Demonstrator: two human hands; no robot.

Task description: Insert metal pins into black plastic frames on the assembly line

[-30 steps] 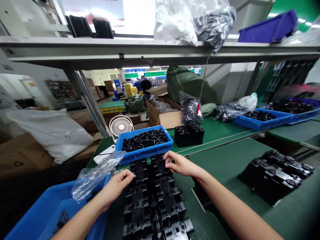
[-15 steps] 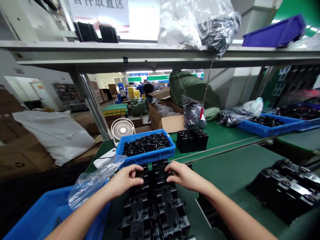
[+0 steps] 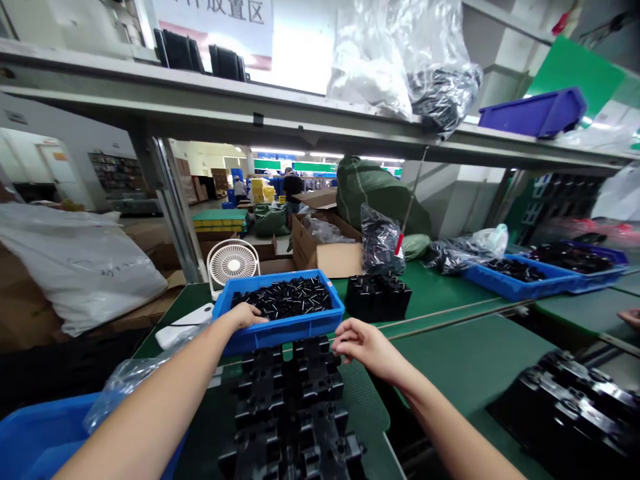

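Note:
My left hand (image 3: 246,315) reaches over the near left rim of a blue bin (image 3: 280,327) with its fingers apart, at the small black tubular pieces (image 3: 295,297) heaped inside. Its fingertips are partly hidden. My right hand (image 3: 361,345) hovers just right of the far end of the black molded blocks (image 3: 315,380), thumb and fingers curled together. Whatever lies between those fingers is too small to make out. The blocks stand in two side-by-side rows on the green work surface in front of me.
A black block assembly (image 3: 379,297) stands behind the bin's right side, and a larger one (image 3: 570,413) lies at right. A white fan (image 3: 233,261) is behind the bin. Another blue bin (image 3: 35,433) and a plastic bag (image 3: 130,380) sit lower left. A person's hand (image 3: 631,318) shows far right.
My left hand has left the black blocks and moved forward and left into the blue bin. My right hand stays beside the blocks, its fingers more closed. The view has tilted and shifted.

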